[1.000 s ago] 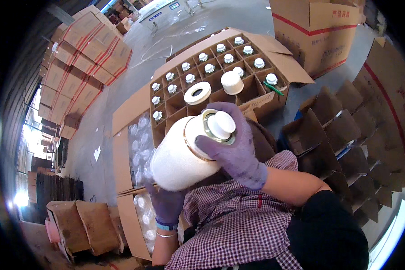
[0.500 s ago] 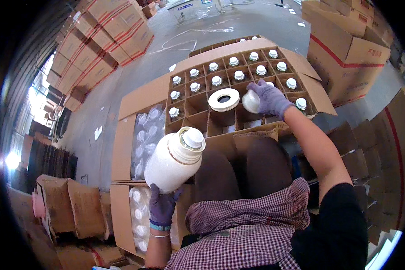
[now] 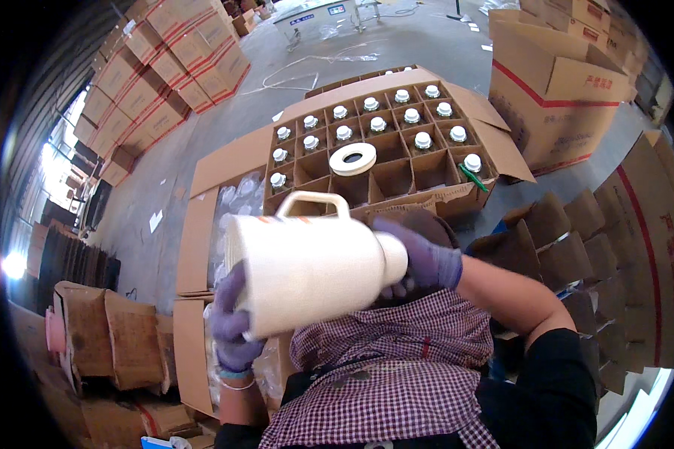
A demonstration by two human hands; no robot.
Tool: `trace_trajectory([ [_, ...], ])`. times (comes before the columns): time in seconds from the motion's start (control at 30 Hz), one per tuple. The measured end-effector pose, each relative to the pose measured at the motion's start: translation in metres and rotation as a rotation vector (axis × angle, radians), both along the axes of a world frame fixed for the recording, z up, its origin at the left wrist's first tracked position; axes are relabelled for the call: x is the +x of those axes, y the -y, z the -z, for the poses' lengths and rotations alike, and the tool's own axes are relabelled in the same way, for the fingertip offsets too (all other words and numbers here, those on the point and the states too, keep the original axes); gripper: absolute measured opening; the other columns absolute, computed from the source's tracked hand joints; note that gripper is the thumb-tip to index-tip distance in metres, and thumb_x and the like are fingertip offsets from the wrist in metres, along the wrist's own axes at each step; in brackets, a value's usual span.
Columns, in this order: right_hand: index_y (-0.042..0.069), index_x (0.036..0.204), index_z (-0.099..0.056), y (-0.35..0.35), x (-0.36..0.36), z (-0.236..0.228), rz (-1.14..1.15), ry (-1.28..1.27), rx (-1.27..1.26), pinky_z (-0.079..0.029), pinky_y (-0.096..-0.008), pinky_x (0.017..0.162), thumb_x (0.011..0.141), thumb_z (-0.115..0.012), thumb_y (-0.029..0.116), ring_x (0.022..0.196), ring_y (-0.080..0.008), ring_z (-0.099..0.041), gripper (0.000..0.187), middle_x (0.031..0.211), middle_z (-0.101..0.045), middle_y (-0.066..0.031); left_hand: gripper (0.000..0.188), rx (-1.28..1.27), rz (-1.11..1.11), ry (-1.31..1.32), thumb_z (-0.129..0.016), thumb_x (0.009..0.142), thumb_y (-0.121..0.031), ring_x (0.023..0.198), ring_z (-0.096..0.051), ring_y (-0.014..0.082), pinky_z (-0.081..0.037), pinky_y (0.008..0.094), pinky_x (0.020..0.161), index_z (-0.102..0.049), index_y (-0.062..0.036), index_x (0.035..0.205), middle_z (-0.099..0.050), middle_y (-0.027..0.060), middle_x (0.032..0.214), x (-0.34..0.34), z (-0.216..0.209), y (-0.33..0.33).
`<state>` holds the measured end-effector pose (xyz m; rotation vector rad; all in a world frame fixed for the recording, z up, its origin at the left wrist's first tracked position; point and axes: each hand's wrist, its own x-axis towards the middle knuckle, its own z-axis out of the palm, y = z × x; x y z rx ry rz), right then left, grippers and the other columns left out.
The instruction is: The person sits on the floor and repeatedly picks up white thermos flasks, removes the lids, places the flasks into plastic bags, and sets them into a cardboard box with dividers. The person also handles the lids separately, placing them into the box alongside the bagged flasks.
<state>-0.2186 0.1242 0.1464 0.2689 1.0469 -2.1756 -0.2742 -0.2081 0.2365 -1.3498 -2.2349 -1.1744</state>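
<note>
A cream-white thermos jug (image 3: 307, 273) with a looped handle lies on its side in front of me, slightly blurred. My left hand (image 3: 234, 322), in a purple-grey glove, is wrapped round its base end. My right hand (image 3: 427, 258), gloved alike, grips the pale cup-shaped lid (image 3: 393, 258) at the other end; the lid covers the neck. Just beyond the jug stands an open carton (image 3: 427, 202) with cardboard dividers, holding several flasks with white stoppers (image 3: 422, 140). Several of its near and middle cells hold no flask.
A white ring-shaped roll (image 3: 353, 159) rests on the dividers. A green tool (image 3: 472, 178) lies at the carton's near right corner. Left are boxes of clear-wrapped pieces (image 3: 240, 198). An open carton (image 3: 554, 97) stands far right, cardboard dividers (image 3: 569, 258) nearer; stacked cartons (image 3: 180, 52) rise far left.
My right hand has brought the lid from the carton to the jug's neck, covering the stopper. The jug has tipped from slanted to lying sideways, and its handle has come into view.
</note>
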Motion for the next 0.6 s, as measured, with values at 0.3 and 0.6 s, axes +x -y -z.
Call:
trace_trajectory([
  [0.3,0.004,0.15,-0.029,0.034,0.05,-0.014,0.74,-1.47,1.161,-0.061,-0.0326,0.071,0.092,-0.061,0.059,0.084,-0.0214,-0.07,0.085,0.125,-0.062,-0.0171,0.05,0.389,-0.062,0.812,-0.083,0.081,-0.036,0.098,-0.064,0.0162,-0.05,0.0306,0.084,-0.068,0.0012,0.111,-0.07,0.0067,0.103,-0.037,0.016,0.042],
  [0.6,0.01,0.102,-0.07,-0.014,0.009,-0.023,-0.035,-1.027,1.726,-0.056,-0.0412,0.08,0.095,-0.06,0.039,0.094,-0.03,-0.069,0.032,0.099,-0.07,-0.0166,0.034,-0.102,0.175,0.183,-0.083,0.077,-0.028,0.112,-0.066,0.0346,-0.05,0.0401,0.096,-0.073,-0.0015,0.096,-0.063,0.0218,0.132,-0.06,-0.007,0.002],
])
